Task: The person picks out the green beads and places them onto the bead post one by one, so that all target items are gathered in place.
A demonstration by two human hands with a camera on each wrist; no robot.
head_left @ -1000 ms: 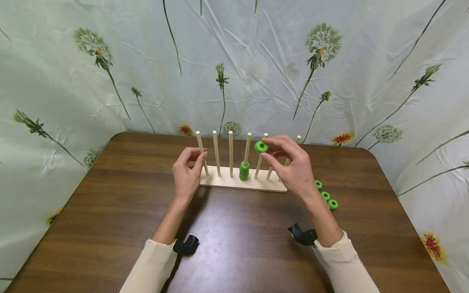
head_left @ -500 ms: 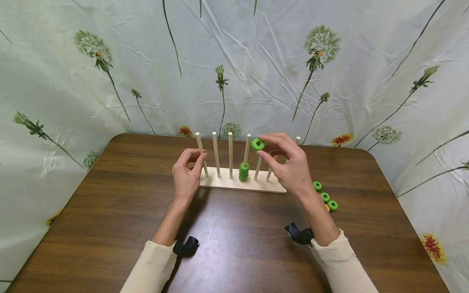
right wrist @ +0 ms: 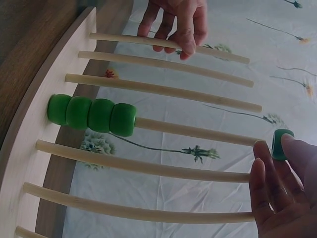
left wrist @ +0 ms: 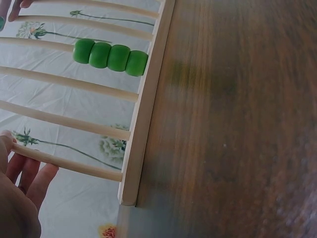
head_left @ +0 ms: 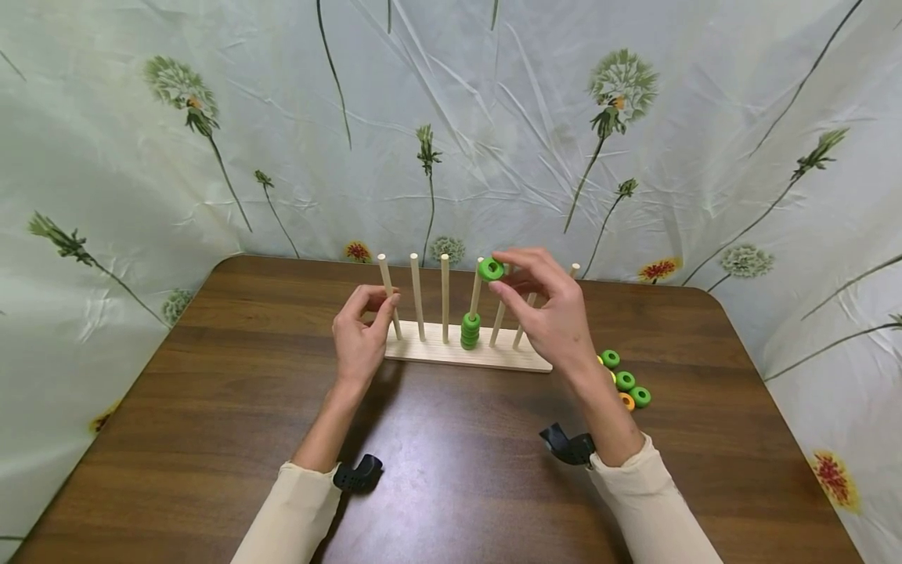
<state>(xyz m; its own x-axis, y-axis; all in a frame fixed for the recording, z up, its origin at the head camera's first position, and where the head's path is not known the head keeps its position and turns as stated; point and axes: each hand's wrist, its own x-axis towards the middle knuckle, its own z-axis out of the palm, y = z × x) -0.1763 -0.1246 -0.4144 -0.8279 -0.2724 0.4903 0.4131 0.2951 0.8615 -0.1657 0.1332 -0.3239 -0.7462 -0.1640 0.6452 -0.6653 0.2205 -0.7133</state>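
A light wooden base (head_left: 437, 354) carries a row of upright pegs. Several green rings (head_left: 470, 332) are stacked at the foot of the middle peg (head_left: 475, 294). My right hand (head_left: 553, 317) pinches another green ring (head_left: 491, 269) between thumb and fingers, level with that peg's top. In the right wrist view this ring appears just beyond the peg's tip; whether the two touch, I cannot tell. My left hand (head_left: 361, 333) pinches the leftmost peg (head_left: 384, 270) between thumb and fingers. The right hand partly hides the pegs at the right end.
On the brown wooden table (head_left: 437, 470), right of the base, lie loose green rings (head_left: 625, 381), an orange ring (head_left: 627, 402) and bits of yellow rings (head_left: 600, 359), partly behind my right forearm. A flower-patterned cloth (head_left: 282, 117) hangs behind the table.
My right hand has carried the green ring left and slightly up to the middle peg's top. The forearm's shift has uncovered orange and yellow rings. My left hand stays put.
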